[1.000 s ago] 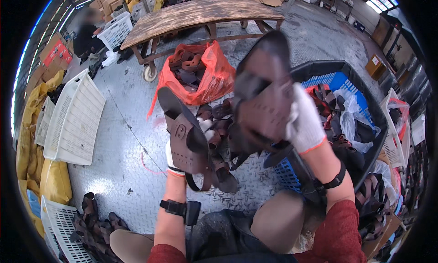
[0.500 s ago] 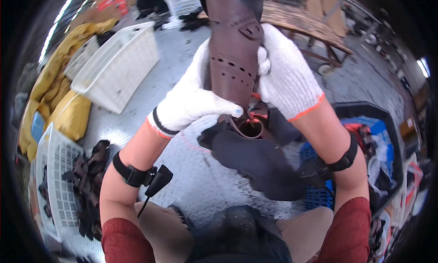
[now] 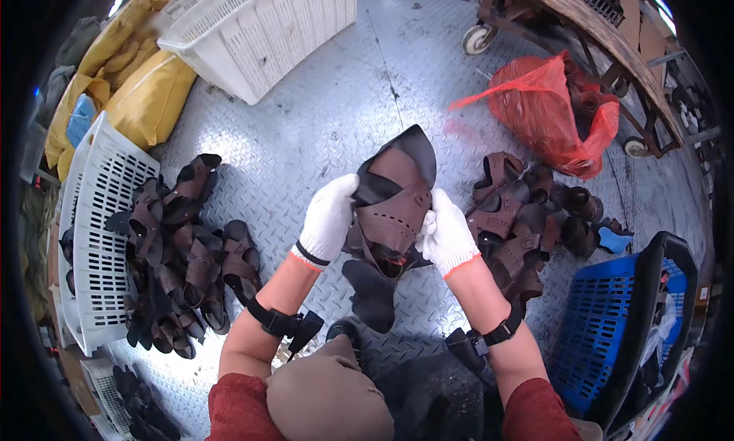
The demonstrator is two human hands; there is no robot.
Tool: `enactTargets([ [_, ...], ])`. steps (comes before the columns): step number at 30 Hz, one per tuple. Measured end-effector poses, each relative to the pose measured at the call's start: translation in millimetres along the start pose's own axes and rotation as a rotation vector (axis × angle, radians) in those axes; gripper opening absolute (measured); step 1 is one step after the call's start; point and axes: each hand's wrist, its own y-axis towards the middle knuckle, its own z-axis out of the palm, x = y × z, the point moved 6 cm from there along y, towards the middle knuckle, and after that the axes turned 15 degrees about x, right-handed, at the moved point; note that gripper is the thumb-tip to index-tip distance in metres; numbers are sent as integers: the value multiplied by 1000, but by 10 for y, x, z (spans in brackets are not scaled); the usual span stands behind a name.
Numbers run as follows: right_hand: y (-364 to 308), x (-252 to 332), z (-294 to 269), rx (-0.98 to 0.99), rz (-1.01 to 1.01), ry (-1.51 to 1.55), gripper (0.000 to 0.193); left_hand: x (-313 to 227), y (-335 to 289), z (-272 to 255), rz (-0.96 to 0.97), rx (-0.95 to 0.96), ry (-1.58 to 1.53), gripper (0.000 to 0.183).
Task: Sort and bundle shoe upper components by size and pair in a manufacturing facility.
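Observation:
Between both gloved hands I hold a brown perforated shoe upper (image 3: 390, 221) with dark flaps, up off the metal floor. My left hand (image 3: 329, 221), in a white knit glove, grips its left edge near a dark strap. On the opposite edge my right hand (image 3: 447, 233), gloved the same way, has its fingers curled against the brown side. A bit of red shows inside the upper's lower opening. Below it hangs a dark flat flap (image 3: 370, 296). The fingertips behind the upper are hidden.
Brown uppers lie piled at left (image 3: 183, 257) and right (image 3: 520, 227). A red plastic bag (image 3: 547, 116) holds more beside a wheeled wooden bench (image 3: 604, 35). White crates (image 3: 260, 39) and yellow sacks (image 3: 149, 97) stand left; a blue crate (image 3: 592, 326) stands right.
The upper and both hands are lower in the picture, and the upper is turned to show its dark flap and strap. The view has shifted, bringing the floor piles and red bag into sight.

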Motion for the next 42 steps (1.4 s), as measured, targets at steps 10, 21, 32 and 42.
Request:
enactTargets([
  [10,165,7,-138,-93,76,-188,24,-26,48,9,-19,18,-34,23],
  [21,445,-207,94,679,-162,-1544,53,-211,192,-597,217,129,-727,35],
  [32,414,-260,-297,-10,-813,-2076,16,28,-628,-746,-12,762,635,30],
  [42,363,-332,-658,-23,-763,-2137,16,575,-595,-717,-375,15,1144,77],
])
